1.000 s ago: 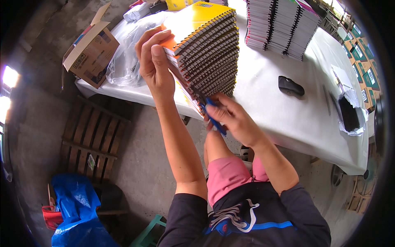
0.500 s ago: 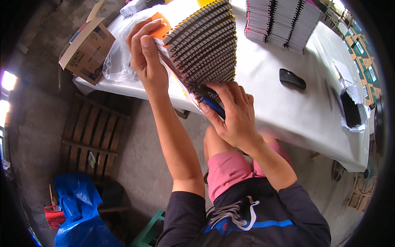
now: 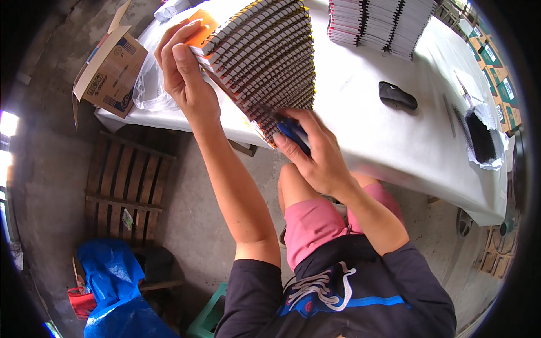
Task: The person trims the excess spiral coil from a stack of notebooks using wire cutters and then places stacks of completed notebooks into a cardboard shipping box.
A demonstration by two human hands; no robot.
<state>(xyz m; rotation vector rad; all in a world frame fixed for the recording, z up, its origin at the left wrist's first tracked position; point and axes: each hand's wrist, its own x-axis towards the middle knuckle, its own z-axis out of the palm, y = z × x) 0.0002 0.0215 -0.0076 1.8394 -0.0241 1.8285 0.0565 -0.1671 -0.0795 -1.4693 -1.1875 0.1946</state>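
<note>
While the left hand (image 3: 189, 79) grips the stack of coil-bound notebooks (image 3: 265, 62) at the near edge of the white table (image 3: 360, 127) — spines running from near left to far right — the right hand (image 3: 322, 158) clasps blue-handled pliers (image 3: 295, 135), their long axis slanting, dark tip pointing forward-left at the lower coils.

There are two hands (image 3: 189, 84) (image 3: 320, 156), one tool (image 3: 294, 134) and apparently two notebook stacks (image 3: 267, 59) (image 3: 378, 25).

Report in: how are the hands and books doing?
Left hand on the spiral-bound stack. Right hand gripping blue-handled tool at the coils. Nothing visibly blocking.
</note>
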